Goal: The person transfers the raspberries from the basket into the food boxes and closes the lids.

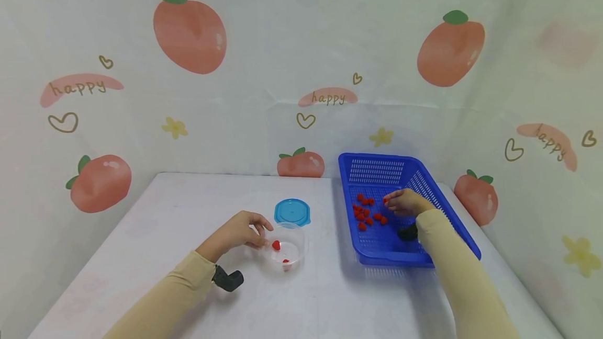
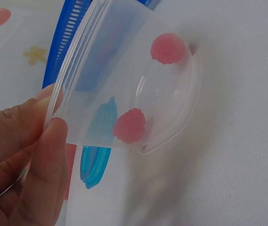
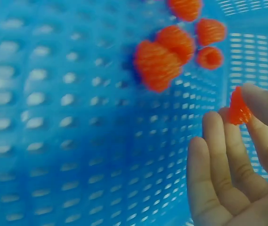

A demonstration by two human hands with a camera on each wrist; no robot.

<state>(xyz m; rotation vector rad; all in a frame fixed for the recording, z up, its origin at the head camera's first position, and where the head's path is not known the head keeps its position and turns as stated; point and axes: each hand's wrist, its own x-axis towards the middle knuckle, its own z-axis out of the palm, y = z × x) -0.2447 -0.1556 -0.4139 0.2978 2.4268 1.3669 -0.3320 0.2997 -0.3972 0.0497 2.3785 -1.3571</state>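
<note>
My left hand (image 1: 245,229) pinches the rim of a clear plastic tub (image 2: 119,70) between thumb and fingers. Two raspberries lie inside the tub, one raspberry (image 2: 168,48) near the far wall and another raspberry (image 2: 130,126) nearer the fingers. Over the blue basket (image 1: 346,171) on the right, my right hand (image 1: 406,202) pinches a single raspberry (image 3: 239,107) between thumb and fingertips, its other fingers extended. Several more raspberries (image 3: 158,65) lie on the basket floor, left of that hand in the head view.
A blue lid (image 1: 292,212) lies flat on the white table (image 1: 212,192) just behind the tub. The basket has raised slotted walls. Dark wrist-worn devices sit under both wrists. A white printed cloth (image 1: 264,41) hangs behind the table.
</note>
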